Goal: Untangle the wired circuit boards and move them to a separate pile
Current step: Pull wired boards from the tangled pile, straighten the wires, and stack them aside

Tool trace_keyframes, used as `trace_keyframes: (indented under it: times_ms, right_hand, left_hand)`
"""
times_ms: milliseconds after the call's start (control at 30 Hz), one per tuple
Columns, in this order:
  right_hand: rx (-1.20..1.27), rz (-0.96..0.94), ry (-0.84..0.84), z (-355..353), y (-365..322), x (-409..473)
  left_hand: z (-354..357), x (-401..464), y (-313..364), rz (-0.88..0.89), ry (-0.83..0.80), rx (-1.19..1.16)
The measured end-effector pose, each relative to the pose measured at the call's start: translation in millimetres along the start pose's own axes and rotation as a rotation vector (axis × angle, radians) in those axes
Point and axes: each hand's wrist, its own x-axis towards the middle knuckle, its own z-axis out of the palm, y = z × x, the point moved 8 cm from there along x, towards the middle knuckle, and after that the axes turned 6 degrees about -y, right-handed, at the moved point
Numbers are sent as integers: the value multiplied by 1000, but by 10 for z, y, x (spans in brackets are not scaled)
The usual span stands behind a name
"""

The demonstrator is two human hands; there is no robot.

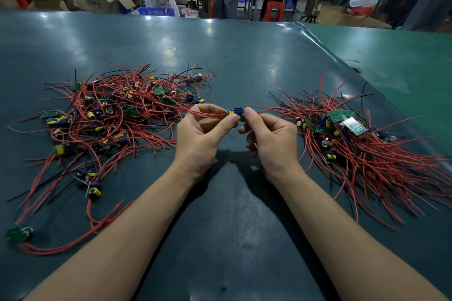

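Observation:
A small circuit board with blue and yellow parts hangs above the table's middle, held between both hands. My left hand pinches its left end and the red wires that trail left from it. My right hand pinches its right end, where more red wires run off to the right. A tangled heap of wired boards lies on the left. On the right lies a second pile whose red wires fan out toward the near right.
The dark green table reaches to the front edge between my forearms. One loose board with red leads lies at the near left. A lighter green table adjoins on the right. Beyond the far edge are people, cardboard boxes and red stools.

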Motion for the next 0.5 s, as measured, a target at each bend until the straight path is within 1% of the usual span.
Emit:
trace_keyframes:
  times_ms: [67,233,300,400,433,467,500]
  right_hand:
    - [14,-21,46,-33,-32,2]
    - [136,-61,187,-197,-76,36]
    - [175,-71,260,-284,-79,35]
    - [314,-12,458,-550,4,50]
    - [343,29,494,-612,64,56]
    - [331,76,476,-607,102,59]
    - [272,109,386,-525,122,73]
  left_hand:
    - [-17,11,-3,5,14,-23]
    - [-52,31,5,10,55,-89]
    - [-97,45,9,8,105,-135]
    - [-273,76,-2,-14,240,-344]
    - [-324,85,-8,-26,274,-428]
    - [-352,92,-15,-46,291,-491]
    - [-344,93,-22,-74,280,-520]
